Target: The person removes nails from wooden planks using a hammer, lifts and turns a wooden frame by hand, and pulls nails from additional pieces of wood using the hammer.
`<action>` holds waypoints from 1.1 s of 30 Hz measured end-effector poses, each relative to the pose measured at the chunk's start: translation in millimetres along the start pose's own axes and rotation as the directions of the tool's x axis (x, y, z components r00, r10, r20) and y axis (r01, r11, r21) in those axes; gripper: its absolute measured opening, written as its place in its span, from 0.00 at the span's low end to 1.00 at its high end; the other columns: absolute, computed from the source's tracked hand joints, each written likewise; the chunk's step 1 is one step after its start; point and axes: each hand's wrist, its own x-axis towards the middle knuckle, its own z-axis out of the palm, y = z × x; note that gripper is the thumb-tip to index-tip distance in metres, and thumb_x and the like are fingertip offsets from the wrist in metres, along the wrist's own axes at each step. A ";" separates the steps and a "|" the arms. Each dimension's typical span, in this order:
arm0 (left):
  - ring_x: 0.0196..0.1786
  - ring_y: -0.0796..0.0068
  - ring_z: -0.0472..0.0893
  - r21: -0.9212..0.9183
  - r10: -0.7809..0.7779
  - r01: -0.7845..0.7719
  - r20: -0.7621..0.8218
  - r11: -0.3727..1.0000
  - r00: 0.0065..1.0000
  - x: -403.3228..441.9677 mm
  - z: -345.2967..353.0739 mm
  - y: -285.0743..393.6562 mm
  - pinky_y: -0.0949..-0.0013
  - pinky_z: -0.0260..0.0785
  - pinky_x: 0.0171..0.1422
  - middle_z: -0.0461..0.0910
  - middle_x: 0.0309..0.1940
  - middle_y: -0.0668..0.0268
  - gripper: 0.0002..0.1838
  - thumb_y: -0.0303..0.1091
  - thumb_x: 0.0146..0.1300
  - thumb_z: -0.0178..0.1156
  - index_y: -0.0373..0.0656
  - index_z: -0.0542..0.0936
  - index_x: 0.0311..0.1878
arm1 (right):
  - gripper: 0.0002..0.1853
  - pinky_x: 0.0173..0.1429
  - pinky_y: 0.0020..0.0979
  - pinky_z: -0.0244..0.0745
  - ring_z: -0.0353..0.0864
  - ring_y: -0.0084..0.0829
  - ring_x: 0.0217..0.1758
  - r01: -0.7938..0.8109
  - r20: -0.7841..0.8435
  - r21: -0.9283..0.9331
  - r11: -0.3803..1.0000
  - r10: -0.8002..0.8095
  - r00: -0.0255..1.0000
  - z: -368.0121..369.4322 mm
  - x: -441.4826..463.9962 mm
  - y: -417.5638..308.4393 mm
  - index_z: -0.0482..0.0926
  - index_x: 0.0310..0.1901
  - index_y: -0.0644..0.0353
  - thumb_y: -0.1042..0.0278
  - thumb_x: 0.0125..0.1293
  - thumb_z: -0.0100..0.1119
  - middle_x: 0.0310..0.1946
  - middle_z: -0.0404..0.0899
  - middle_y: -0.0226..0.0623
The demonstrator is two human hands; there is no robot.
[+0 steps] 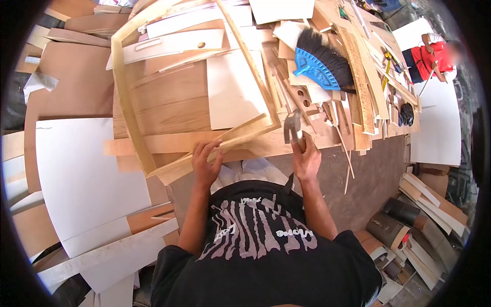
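Filling the near foreground, one black printed T-shirt [261, 230] is seen between two bare forearms. Hands in view at the bench: two. One hammer [293, 128] is held in the right hand [307, 163], fingers closed round the handle, head uppermost. The left hand [206, 161] is laid on the near rail of one wooden frame [131, 112], fingers parted and slightly bent; whether the rail is pinched cannot be told. Four sides of the frame are visible, laid over the work table [327, 140]; the hammer head is held just beside its near right corner. To the left, one large white board [92, 179] is noted. Within the frame's outline, one slotted pale board [179, 43] with one round hole is seen. Beyond the hammer, one blue brush head [316, 66] with black bristles is rested on wood offcuts [360, 77], too overlapped to be counted. Farther right, one person in red [429, 61] is seen near one tall white panel [437, 125]
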 end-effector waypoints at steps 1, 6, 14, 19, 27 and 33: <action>0.46 0.57 0.82 0.002 0.004 -0.004 0.007 1.000 1.000 0.7 7.8 1.9 0.58 0.74 0.55 0.84 0.41 0.59 0.13 0.23 0.61 0.69 0.42 0.88 0.49 | 0.23 0.49 0.45 0.80 0.87 0.59 0.43 -0.052 -0.011 0.001 0.999 0.052 0.999 -2.3 -0.9 12.3 0.81 0.59 0.67 0.59 0.70 0.67 0.39 0.85 0.59; 0.48 0.54 0.81 0.124 0.033 -0.031 -0.008 0.992 0.999 -14.2 39.0 13.3 0.56 0.73 0.57 0.84 0.42 0.59 0.15 0.23 0.59 0.71 0.44 0.88 0.50 | 0.20 0.51 0.53 0.81 0.87 0.60 0.49 -0.121 -0.021 -0.193 0.974 0.119 0.993 -2.7 10.9 71.1 0.81 0.61 0.58 0.62 0.70 0.67 0.46 0.87 0.56; 0.47 0.54 0.81 0.147 0.005 -0.006 0.007 0.989 1.000 -47.5 64.5 22.1 0.56 0.74 0.56 0.84 0.41 0.59 0.15 0.23 0.58 0.71 0.44 0.88 0.49 | 0.25 0.53 0.54 0.80 0.85 0.58 0.50 -0.070 0.205 -0.240 0.968 0.121 0.971 37.8 26.6 122.2 0.77 0.67 0.54 0.66 0.69 0.67 0.46 0.85 0.52; 0.47 0.55 0.82 0.150 -0.028 0.023 0.031 0.988 0.999 -64.3 60.6 20.3 0.57 0.74 0.56 0.84 0.41 0.60 0.14 0.24 0.59 0.70 0.44 0.88 0.49 | 0.28 0.58 0.51 0.80 0.83 0.54 0.55 0.012 0.162 -0.206 0.978 0.022 0.986 63.1 33.4 142.4 0.78 0.68 0.54 0.68 0.65 0.68 0.53 0.81 0.50; 0.47 0.59 0.84 0.085 -0.300 0.300 -0.006 0.950 0.954 -104.8 49.7 21.4 0.60 0.76 0.54 0.86 0.42 0.59 0.13 0.27 0.64 0.69 0.43 0.88 0.52 | 0.27 0.67 0.50 0.75 0.78 0.52 0.59 0.031 0.117 -0.224 0.974 -0.005 0.993 77.8 36.3 169.3 0.80 0.66 0.54 0.65 0.65 0.70 0.56 0.78 0.47; 0.46 0.72 0.84 -0.267 -0.582 0.521 -0.274 0.810 0.765 -179.5 46.2 -29.3 0.66 0.75 0.54 0.87 0.44 0.63 0.13 0.31 0.71 0.66 0.40 0.87 0.56 | 0.25 0.62 0.46 0.78 0.82 0.50 0.56 0.147 -0.041 -0.004 0.989 -0.147 0.988 71.5 38.9 122.7 0.80 0.65 0.60 0.54 0.72 0.65 0.54 0.81 0.49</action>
